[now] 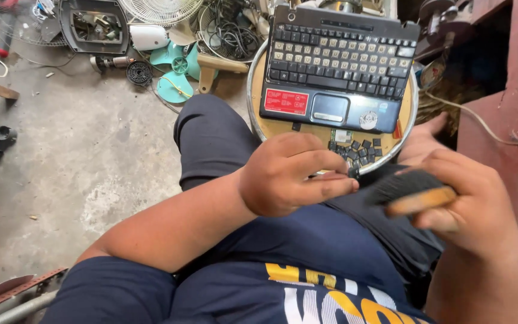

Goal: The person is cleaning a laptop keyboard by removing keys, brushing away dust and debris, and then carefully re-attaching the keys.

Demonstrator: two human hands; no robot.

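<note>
My right hand (481,210), at the lower right of the frame, is closed around a brush (412,191) with dark bristles and a tan wooden handle; the bristles point toward frame centre and are blurred. My left hand (292,174), at centre frame, has its fingers curled and the fingertips pinched together just beside the bristles; it appears to hold a small dark piece, but I cannot tell what.

Just above both hands stands a round table (258,105) with a metal rim and a tan top. Loose black keycaps (360,150) lie on its near edge. A black laptop base (337,69) with its keyboard rests on the table, covering most of the top; several key positions are bare.

At the upper left of the frame, on the concrete floor (91,150), lie teal fan blades (175,69), a wire fan guard (160,9) and tangled cables (229,30).
</note>
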